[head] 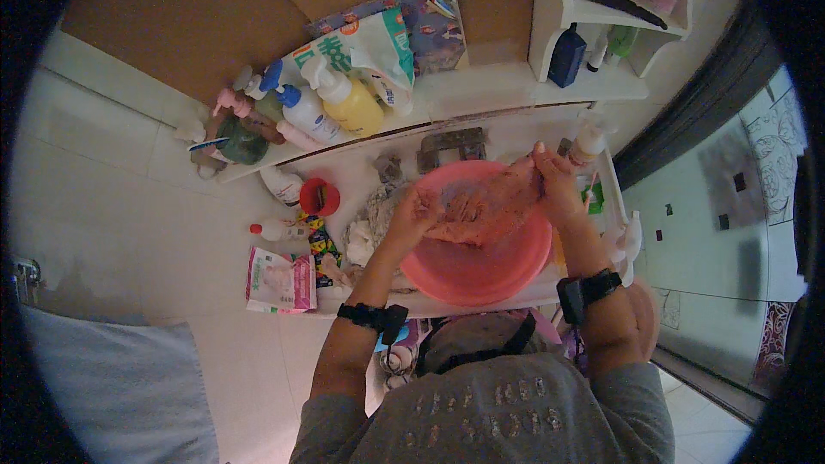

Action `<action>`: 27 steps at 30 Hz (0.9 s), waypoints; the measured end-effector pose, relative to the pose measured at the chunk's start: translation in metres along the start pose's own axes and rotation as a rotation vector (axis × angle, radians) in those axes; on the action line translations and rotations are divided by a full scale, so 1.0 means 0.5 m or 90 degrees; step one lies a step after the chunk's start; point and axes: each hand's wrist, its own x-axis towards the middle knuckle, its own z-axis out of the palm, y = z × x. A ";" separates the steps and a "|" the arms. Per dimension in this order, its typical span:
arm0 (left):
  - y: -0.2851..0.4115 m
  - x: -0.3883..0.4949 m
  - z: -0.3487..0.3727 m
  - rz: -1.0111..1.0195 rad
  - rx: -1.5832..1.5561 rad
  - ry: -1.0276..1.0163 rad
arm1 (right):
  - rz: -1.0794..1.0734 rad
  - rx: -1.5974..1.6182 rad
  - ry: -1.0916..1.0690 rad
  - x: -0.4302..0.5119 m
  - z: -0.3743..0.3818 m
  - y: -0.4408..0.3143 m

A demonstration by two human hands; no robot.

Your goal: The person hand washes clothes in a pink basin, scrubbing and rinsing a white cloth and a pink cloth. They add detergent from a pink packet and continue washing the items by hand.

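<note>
A reddish, thin piece of wet-looking fabric [499,206] is stretched between my two hands over a pink plastic basin [477,283]. My left hand [412,216] grips its left end, above the basin's left rim. At the upper right of the basin, my right hand [555,177] holds the other end, pinched up near the fingertips. The cloth partly hides the inside of the basin. Against the basin's left side lies a bundled grey patterned cloth [377,212], with a crumpled white piece [359,241] on it.
Pump bottles, including a yellow one [354,109], line the ledge behind the counter. A red cup [320,197], a white bottle with a red cap [277,230] and a pink-and-white packet [281,280] stand or lie at left. Another bottle [588,145] stands at right, below a shelf holding a black comb [615,3].
</note>
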 end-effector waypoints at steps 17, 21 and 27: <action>-0.166 0.005 0.054 -0.081 0.623 0.023 | 0.001 -0.731 -0.051 0.062 -0.122 0.282; -0.223 0.066 0.112 -0.210 0.391 0.124 | 0.035 -0.221 0.025 0.019 -0.093 0.326; -0.242 0.112 0.223 -0.115 -0.085 0.152 | 0.252 0.137 -0.191 0.048 -0.040 0.373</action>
